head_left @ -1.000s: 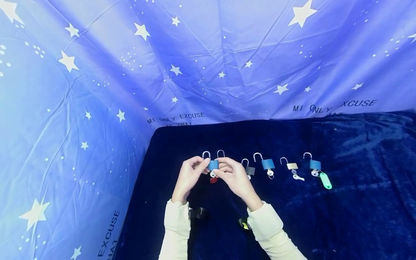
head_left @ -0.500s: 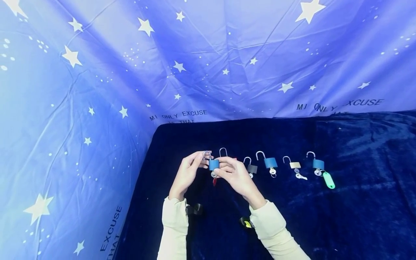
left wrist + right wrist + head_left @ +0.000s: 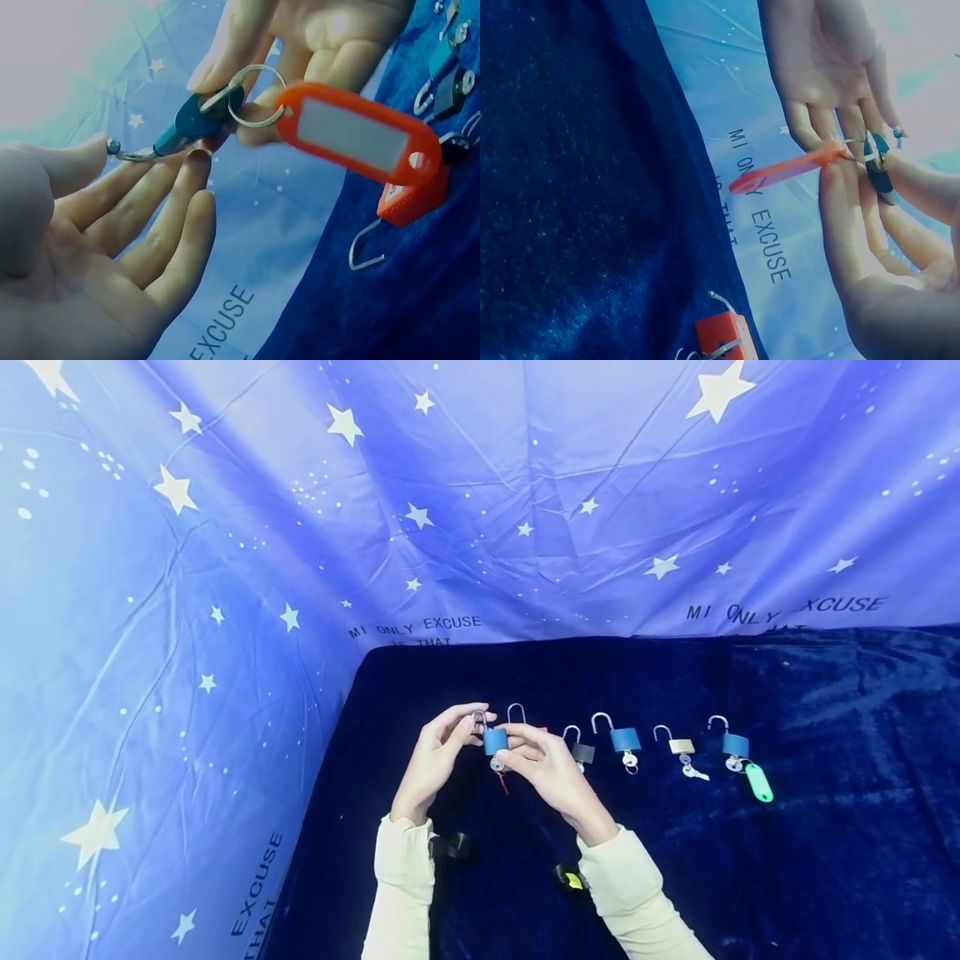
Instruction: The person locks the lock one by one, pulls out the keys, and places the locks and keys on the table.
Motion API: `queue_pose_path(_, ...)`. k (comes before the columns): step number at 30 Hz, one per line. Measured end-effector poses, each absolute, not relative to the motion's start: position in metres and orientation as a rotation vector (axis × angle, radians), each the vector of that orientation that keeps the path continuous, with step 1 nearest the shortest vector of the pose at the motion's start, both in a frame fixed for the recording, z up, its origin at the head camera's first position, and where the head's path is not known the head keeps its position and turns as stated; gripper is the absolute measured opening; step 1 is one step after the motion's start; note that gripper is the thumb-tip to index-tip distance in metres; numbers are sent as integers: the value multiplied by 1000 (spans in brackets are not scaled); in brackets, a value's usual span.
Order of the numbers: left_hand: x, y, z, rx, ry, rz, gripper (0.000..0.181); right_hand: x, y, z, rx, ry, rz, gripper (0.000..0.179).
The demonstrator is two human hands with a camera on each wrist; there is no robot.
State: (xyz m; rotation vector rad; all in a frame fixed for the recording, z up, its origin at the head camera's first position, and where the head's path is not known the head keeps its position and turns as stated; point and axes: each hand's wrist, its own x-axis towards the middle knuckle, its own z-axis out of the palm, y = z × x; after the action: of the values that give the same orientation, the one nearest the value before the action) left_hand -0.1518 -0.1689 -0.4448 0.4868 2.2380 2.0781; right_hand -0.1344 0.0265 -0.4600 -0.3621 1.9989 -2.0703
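Lock (image 3: 496,742) is sitting pinched in my right hand (image 3: 543,768). My left hand (image 3: 433,753) isn't pinching its side anymore; fingers are lying loose, thumb touching the open loop (image 3: 137,157). So my right hand seems to be holding alone, and the red tag (image 3: 356,135) is swinging.

- Head view: bright, fairly even light; the star-printed backdrop (image 3: 465,485) pales almost to white along the left, and the cream sleeves (image 3: 402,877) look nearly bleached.
- The dark blue cloth (image 3: 510,918) shows little detail, with a faint sheen toward the right.
- The blue padlock (image 3: 495,742) is small and soft-edged there.
- Left wrist view: hazy glare fills the upper left; a highlight sits on the right hand (image 3: 330,34), grey shade on the left hand (image 3: 97,247).
- Right wrist view: strong glare upper right, dim speckled cloth at left; the red tag (image 3: 787,171) is slightly blurred.
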Motion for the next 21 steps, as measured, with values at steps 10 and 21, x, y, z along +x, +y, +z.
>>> queue_pose_path(10, -150, -160, -443, 344, 2283, 2162, 26, -132, 27, -456, -399, 1986, -2079, 41)
queue_pose_path(21, -151, -149, -445, 178, 2311, 2295, 18, -130, 28, -456, -365, 2012, -2019, 38)
